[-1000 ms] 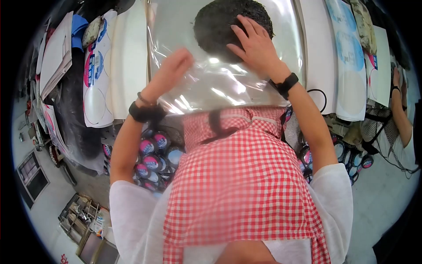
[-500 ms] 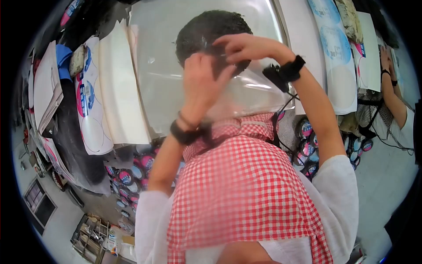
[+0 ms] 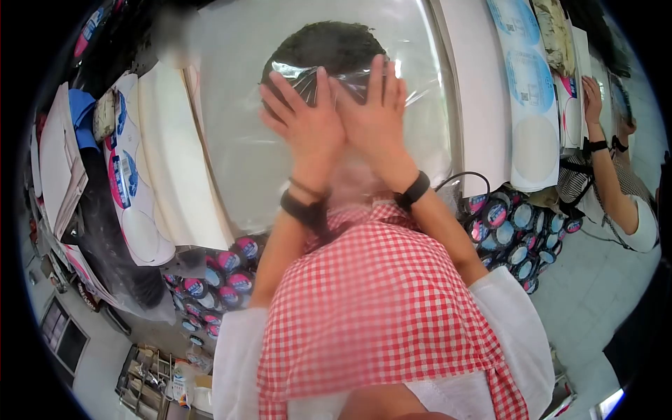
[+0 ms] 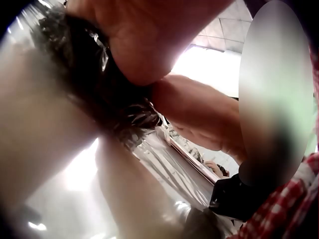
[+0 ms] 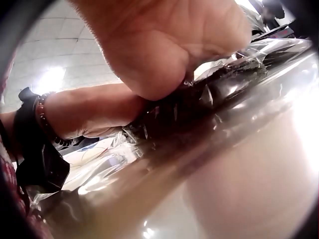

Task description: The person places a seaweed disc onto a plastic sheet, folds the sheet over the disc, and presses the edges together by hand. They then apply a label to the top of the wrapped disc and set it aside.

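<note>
Red-and-white checks cover the apron (image 3: pixel 371 301), which takes up the most room in the head view; beyond it, clear plastic film (image 3: pixel 420 98) spreads out, glossy and loose. Next in size comes the dark round mass (image 3: pixel 325 45), lying towards the far part of the film and apparently under it. On its near part rest 2 hands, side by side, inner edges seemingly touching: the left hand (image 3: pixel 311 129) and the right hand (image 3: pixel 378 126) grasp nothing, palms down, fingers straight and spread. Each wrist view shows a palm's heel down at the dark mass, with film wrinkled around it. To press well, I'd judge, the 2 heels should bear down evenly, straight arms lending body weight, going from the rim inward so the outline stays round. Smallest are the bright creases (image 3: pixel 304 79) between the fingers; smoothing them would likely keep folds from marking the surface.
</note>
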### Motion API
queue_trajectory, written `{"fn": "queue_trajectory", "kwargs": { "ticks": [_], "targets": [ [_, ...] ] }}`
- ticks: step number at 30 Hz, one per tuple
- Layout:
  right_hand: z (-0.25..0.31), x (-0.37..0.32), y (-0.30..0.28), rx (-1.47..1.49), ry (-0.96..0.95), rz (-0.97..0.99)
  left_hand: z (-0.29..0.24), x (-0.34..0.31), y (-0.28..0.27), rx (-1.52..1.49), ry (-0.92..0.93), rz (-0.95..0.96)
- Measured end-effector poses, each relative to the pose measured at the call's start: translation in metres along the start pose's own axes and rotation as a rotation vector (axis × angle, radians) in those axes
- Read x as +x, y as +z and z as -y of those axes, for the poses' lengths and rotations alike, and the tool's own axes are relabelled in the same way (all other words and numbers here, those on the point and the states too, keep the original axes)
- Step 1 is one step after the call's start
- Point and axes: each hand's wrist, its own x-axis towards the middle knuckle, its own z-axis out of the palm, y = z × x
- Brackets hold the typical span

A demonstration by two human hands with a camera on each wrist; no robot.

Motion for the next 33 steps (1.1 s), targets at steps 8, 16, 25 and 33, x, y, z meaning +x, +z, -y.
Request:
{"fn": "queue_trajectory", "kwargs": {
  "ticks": [8,16,25,33],
  "targets": [
    [0.008,0.018,0.007,0.685,0.192,-0.087,0.012,0.003,0.013,-0.587,-0.010,-0.034],
    [-0.007,0.023,0.037,0.579,0.029,0.051,0.013,0.003,0.022,-0.564,-0.109,-0.051],
    [-0.025,0.048,0.027,0.411,-0.302,-0.036,0.051,0.031,0.015,-0.424,0.271,-0.052],
    [-0.020,0.075,0.005,0.185,-0.181,-0.032,0.059,0.071,0.003,-0.286,0.502,-0.046]
  ]
}}
